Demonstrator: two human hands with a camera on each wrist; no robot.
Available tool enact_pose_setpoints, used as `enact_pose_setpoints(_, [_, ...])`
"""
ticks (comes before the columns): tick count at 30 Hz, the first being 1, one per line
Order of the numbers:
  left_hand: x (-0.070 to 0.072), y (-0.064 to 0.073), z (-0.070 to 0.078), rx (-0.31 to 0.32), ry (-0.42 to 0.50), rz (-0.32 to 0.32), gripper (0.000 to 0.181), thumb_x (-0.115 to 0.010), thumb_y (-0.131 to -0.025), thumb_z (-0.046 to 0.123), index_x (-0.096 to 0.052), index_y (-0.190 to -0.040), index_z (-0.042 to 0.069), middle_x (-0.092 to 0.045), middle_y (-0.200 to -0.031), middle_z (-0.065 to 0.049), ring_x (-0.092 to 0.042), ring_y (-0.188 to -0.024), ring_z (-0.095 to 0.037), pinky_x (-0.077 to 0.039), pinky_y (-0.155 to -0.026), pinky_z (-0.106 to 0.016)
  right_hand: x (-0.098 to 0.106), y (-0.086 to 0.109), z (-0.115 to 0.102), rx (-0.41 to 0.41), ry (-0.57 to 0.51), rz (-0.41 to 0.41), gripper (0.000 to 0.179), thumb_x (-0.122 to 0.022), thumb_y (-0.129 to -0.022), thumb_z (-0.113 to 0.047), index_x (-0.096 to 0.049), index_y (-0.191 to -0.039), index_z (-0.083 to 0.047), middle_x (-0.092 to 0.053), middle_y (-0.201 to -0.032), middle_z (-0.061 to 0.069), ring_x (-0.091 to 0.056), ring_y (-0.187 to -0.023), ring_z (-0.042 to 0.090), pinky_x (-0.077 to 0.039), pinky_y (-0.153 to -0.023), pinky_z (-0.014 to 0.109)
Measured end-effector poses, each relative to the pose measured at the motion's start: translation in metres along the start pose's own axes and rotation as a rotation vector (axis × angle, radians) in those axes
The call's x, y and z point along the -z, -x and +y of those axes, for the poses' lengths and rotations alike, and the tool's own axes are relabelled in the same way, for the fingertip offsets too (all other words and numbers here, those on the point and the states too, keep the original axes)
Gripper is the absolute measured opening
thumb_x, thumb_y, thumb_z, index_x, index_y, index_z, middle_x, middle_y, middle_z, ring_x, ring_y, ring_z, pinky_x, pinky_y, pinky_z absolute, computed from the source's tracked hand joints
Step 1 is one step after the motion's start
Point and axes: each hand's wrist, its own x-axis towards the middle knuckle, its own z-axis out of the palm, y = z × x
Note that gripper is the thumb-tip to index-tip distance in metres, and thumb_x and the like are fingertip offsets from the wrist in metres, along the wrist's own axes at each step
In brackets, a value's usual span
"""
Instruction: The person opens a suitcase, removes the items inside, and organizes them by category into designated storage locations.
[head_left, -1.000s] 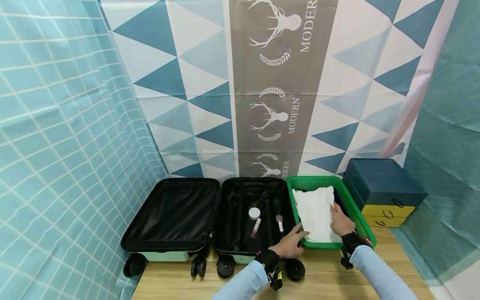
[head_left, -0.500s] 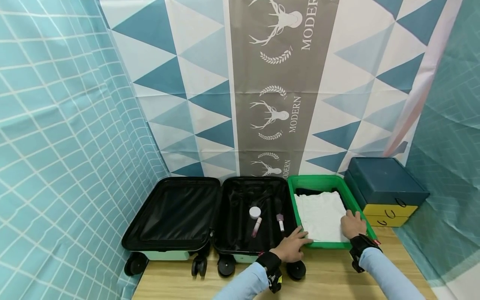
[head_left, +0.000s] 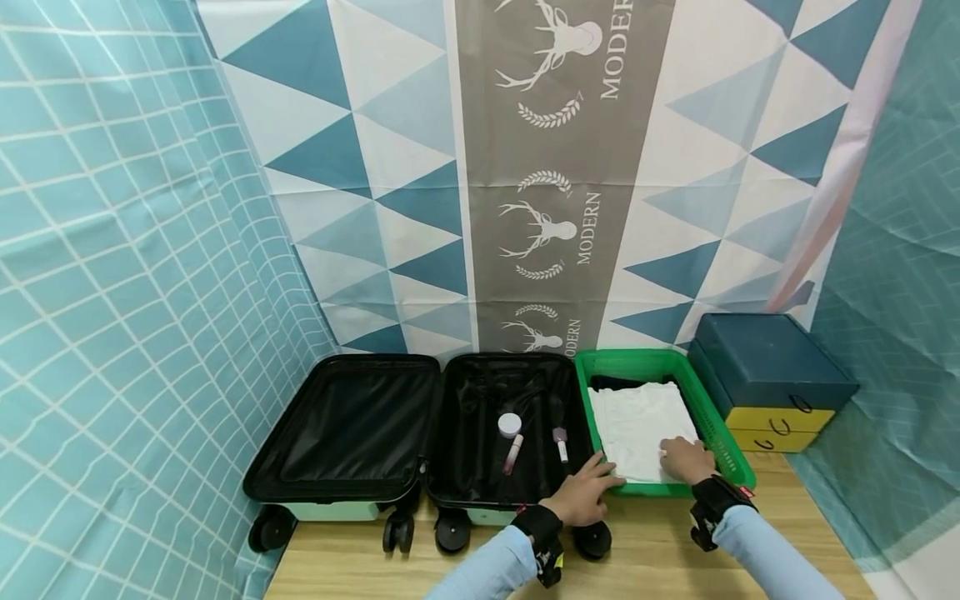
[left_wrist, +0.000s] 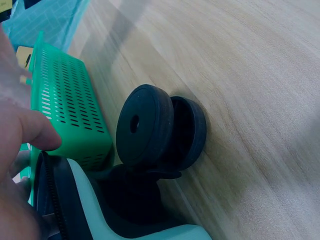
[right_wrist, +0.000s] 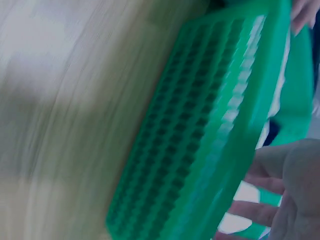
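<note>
A white cloth [head_left: 637, 425] lies flat in the green basket [head_left: 630, 360], dark fabric showing behind it. My left hand [head_left: 581, 492] is at the basket's front left corner, its fingertips touching the rim beside the cloth. In the left wrist view, the thumb [left_wrist: 40, 130] is near the suitcase's zipped edge. My right hand [head_left: 688, 460] is over the cloth's front right part, its fingers reaching onto the white fabric. In the right wrist view those fingers [right_wrist: 255, 212] look extended inside the basket; nothing is visibly gripped.
Left of the basket lies an open suitcase [head_left: 341, 425]. Its right half holds a round white-lidded jar [head_left: 509, 426], a pinkish tube [head_left: 513, 455] and a purple-and-white item [head_left: 561, 445]. Blue and yellow boxes [head_left: 772, 367] stand right of the basket. Black wheels [head_left: 592, 540] stick out in front.
The cloth's back edge has come forward, uncovering dark fabric behind it. My right hand moved toward the front right of the basket, then left over the cloth. My left hand stayed at the corner.
</note>
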Motion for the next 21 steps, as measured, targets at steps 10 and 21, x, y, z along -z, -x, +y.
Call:
enact_pose_setpoints(10, [-0.001, -0.002, 0.001, -0.002, -0.044, 0.044, 0.052, -0.058, -0.083, 0.013, -0.043, -0.131, 0.028, -0.027, -0.142, 0.002, -0.009, -0.133, -0.017, -0.044, -0.080, -0.042, -0.018, -0.004, -0.036, 0.108, -0.013, -0.079, 0.030, -0.052, -0.088, -0.019, -0.059, -0.115, -0.009, -0.055, -0.109, 0.018, -0.047, -0.094, 0.046, -0.035, -0.073, 0.058])
enact_pose_setpoints(21, [-0.020, 0.012, -0.004, -0.085, 0.021, 0.343, 0.035, -0.046, -0.090, 0.009, -0.048, -0.125, 0.007, -0.034, -0.136, -0.015, -0.030, -0.126, -0.030, -0.033, -0.096, -0.028, -0.007, 0.010, -0.017, -0.051, 0.040, 0.016, 0.008, -0.049, -0.081, -0.004, -0.057, -0.079, -0.004, -0.054, -0.070, 0.014, -0.050, -0.060, 0.031, -0.037, -0.052, 0.042])
